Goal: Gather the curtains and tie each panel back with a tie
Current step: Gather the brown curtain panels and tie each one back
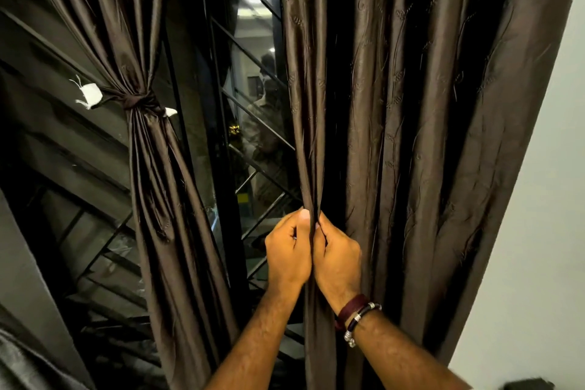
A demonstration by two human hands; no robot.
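Two dark brown satin curtain panels hang before a window. The left panel (148, 168) is bunched at mid-height and bound by a knotted brown tie (139, 102) with white ends. The right panel (411, 136) hangs loose in wide folds. My left hand (286, 252) and my right hand (337, 258) sit side by side at its inner edge, and both pinch the same narrow fold of fabric between thumb and curled fingers. A bracelet circles my right wrist.
A dark window (240, 104) with a metal grille shows between the panels, with reflections of room lights in the glass. A pale wall (538, 231) borders the right panel. A dark object (528, 385) sits at the bottom right corner.
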